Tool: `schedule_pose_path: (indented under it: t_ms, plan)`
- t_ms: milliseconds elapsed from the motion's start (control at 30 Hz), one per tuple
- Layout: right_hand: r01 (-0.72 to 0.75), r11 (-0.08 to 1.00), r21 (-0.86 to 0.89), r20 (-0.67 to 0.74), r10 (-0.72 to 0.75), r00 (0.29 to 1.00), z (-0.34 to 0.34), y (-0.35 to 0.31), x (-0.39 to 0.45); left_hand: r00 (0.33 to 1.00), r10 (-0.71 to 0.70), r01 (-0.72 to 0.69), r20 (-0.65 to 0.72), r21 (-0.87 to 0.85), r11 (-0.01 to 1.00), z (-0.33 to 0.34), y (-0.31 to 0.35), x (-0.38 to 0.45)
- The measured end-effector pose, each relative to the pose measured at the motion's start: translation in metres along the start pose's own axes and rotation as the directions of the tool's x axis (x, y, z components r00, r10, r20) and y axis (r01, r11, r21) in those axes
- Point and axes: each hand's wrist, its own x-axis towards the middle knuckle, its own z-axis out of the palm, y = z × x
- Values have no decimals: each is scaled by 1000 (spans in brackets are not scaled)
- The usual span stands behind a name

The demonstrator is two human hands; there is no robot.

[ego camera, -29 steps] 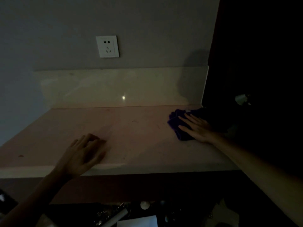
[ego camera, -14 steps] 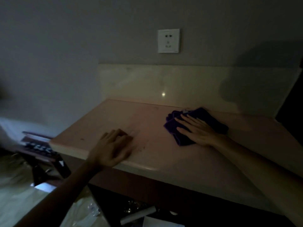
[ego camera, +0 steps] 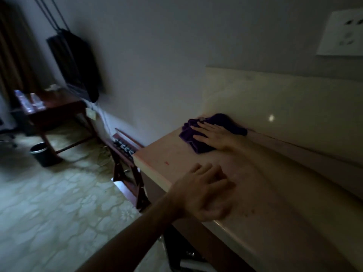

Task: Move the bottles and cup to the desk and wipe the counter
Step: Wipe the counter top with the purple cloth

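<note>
A purple cloth lies at the far left corner of the pale stone counter, against the backsplash. My right hand presses flat on the cloth, fingers spread. My left hand rests palm down on the counter near its front edge, holding nothing. Clear bottles and a cup stand on the dark wooden desk far to the left. A small red spot marks the counter near its left end.
A dark bin stands on the patterned floor beside the desk. A folding wooden rack sits between desk and counter. A black TV hangs on the wall. A white socket is above the backsplash.
My right hand has slid the cloth leftward to the counter's far left corner. The view has swung left, bringing the desk and floor into sight. My left hand stays on the front edge.
</note>
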Motion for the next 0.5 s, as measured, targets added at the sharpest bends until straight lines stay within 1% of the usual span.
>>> schedule_pose_path:
  t_ms: [100, 167, 267, 334, 400, 500]
  plan:
    - [46, 999, -18, 15, -45, 999, -7, -9, 40, 1000, 19, -19, -2, -7, 1000, 2, 1, -1]
    - [90, 995, -40, 9, -89, 996, -12, -10, 60, 1000, 4, -4, 5, -25, 1000, 3, -2, -2]
    - [152, 984, -90, 56, -147, 988, -14, -9, 71, 1000, -21, 21, 10, -5, 1000, 5, -9, -2]
    - [127, 990, -56, 27, -126, 992, -10, -12, 64, 999, -22, 21, 36, 24, 999, 7, -10, -4]
    - [90, 996, -7, -14, -90, 996, -7, -15, 57, 999, -29, 27, 33, 48, 998, 10, -15, -6]
    - [43, 999, -2, -2, -43, 999, -5, -13, 17, 1000, -28, 28, -1, 58, 998, 9, -12, -7]
